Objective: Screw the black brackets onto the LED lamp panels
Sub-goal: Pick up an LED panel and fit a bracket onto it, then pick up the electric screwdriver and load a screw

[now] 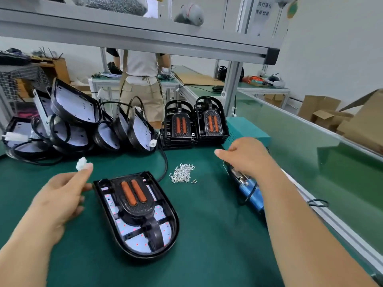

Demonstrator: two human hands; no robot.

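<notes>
Left hand (pixel 60 195) pinched the white connector (pixel 81 163) between thumb and fingertip, near left. LED lamp panel (pixel 145 241) lay flat near centre on the green mat (pixel 207 235), with the black bracket (pixel 134 195) resting on it. Loose screws (pixel 183 172) sat just right of it. Right hand (pixel 246 154) was over the blue screwdriver (pixel 250 193); its fingers were hidden, so I can't tell its grip. Spare bracket stacks (pixel 194 125) stood far centre.

I log a green bench mat (pixel 207 245) carrying one LED lamp panel (pixel 132 243) at centre, a loose screw pile (pixel 183 174) beyond it, a blue screwdriver (pixel 251 195) to the right, two bracket stacks (pixel 180 129) and a teal box (pixel 244 125) behind, and heaped lamp panels (pixel 74 108) at back left.
</notes>
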